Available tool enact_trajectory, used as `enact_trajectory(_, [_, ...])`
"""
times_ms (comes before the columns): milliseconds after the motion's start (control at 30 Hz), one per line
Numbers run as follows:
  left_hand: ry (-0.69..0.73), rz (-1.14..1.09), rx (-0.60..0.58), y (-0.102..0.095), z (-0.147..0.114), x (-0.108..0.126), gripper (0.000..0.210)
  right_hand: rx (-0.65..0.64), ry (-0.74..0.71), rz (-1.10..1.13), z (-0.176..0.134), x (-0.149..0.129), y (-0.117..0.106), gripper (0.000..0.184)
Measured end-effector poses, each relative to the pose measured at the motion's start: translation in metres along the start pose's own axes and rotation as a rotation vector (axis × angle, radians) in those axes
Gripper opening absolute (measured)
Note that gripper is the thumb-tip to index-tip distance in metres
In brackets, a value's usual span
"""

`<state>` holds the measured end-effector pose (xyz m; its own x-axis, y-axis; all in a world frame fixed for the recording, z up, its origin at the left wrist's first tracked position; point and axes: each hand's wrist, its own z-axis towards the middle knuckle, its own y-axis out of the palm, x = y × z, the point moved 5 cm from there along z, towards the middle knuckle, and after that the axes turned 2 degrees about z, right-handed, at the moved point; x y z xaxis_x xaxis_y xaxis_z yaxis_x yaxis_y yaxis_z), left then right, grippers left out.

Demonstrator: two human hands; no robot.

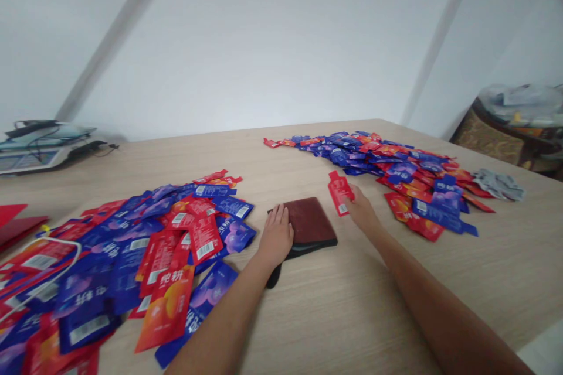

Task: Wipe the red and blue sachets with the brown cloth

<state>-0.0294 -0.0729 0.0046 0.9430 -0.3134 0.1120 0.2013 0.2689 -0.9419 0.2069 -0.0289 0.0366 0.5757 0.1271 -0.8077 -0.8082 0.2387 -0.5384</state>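
Observation:
My right hand (pixel 359 206) pinches a small red spouted pouch (pixel 338 193) by its right side, with the narrow neck pointing away from me. Flat on the left side of a square brown pad (pixel 310 220) with a black underside lies my left hand (pixel 277 233), its fingers stretched out. A black rounded tab (pixel 273 277) pokes out below that wrist; what it belongs to is hidden. To the left spreads a large heap of red and blue pouches (pixel 145 246). Another heap of such pouches (pixel 373 158) covers the far right of the table.
At the right end of the far heap sits a crumpled grey cloth-like thing (pixel 499 184). Papers and a cable (pixel 44 143) lie at the back left of the wooden table (pixel 352 304). A white cord loop (pixel 73 246) crosses the left heap. Beyond the right edge stands a chair (pixel 488 132).

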Motion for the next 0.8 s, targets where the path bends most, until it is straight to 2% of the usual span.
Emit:
enact_trajectory(67, [0.004, -0.001, 0.010, 0.000, 0.000, 0.000, 0.048, -0.156, 0.002, 0.431, -0.010, -0.014, 0.022, 0.044])
enact_trajectory(100, [0.006, -0.003, 0.014, 0.000, 0.000, 0.000, 0.048, -0.245, 0.011, 0.580, -0.015, -0.021, 0.034, 0.045])
enact_trajectory(167, [0.012, -0.005, 0.017, 0.000, 0.000, 0.000, 0.048, -0.355, 0.011, 0.651, -0.025, -0.029, 0.053, 0.048])
enact_trajectory(233, [0.017, -0.001, 0.011, 0.000, -0.001, 0.001, 0.048, -0.315, -0.079, 0.434, -0.032, -0.034, 0.063, 0.051])
enact_trajectory(333, [0.018, 0.014, 0.000, -0.001, -0.001, 0.001, 0.048, -0.212, -0.345, -0.074, -0.043, -0.043, 0.070, 0.055])
enact_trajectory(400, [0.020, 0.023, -0.004, -0.001, -0.001, 0.001, 0.048, -0.258, -0.500, -0.327, -0.052, -0.049, 0.079, 0.055])
enact_trajectory(467, [0.023, 0.027, -0.006, -0.001, -0.001, 0.001, 0.048, -0.338, -0.576, -0.491, -0.061, -0.051, 0.087, 0.055])
enact_trajectory(633, [0.037, 0.025, 0.006, 0.000, -0.001, 0.001, 0.048, -0.369, -0.588, -0.632, -0.065, -0.050, 0.092, 0.057])
enact_trajectory(800, [0.031, 0.012, 0.017, 0.000, -0.001, 0.001, 0.048, -0.325, -0.496, -0.680, -0.052, -0.037, 0.084, 0.056])
